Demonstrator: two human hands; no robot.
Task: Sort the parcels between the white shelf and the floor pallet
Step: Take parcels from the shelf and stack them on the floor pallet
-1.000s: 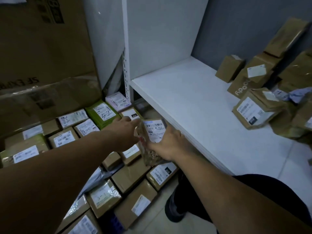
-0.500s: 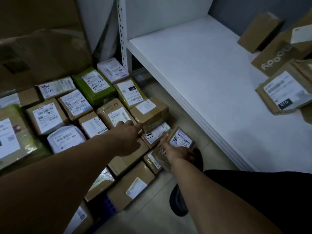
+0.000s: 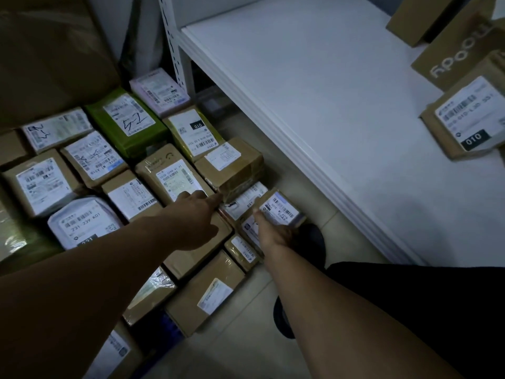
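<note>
a small brown parcel point(image 3: 282, 212) with a white barcode label is held in the right hand point(image 3: 273, 235), low over the near edge of the parcels laid on the floor pallet point(image 3: 170, 328). the fingers are curled under and around its lower end, and the thumb point(image 3: 259, 216) is pressed on the left edge of the label. the parcel is tilted, label up, just beside the front edge of the white shelf point(image 3: 328, 110) but apart from it. the left hand point(image 3: 195, 217) is stretched out over the stack and nothing is held in it: the index finger point(image 3: 216, 199) is extended straight, its tip at the lower corner of a taped brown box point(image 3: 232, 170). whether that corner is actually touched cannot be told, and the other fingers are mostly hidden under the hand. further back among the floor parcels a green parcel point(image 3: 131, 138) and a white bag parcel point(image 3: 82, 224) are seen lying flat, labels up. on the shelf, well apart from both hands, a labelled brown parcel point(image 3: 461, 127) is set beside a printed carton point(image 3: 461, 57). a dark shoe point(image 3: 313, 239) is seen below the right wrist.
</note>
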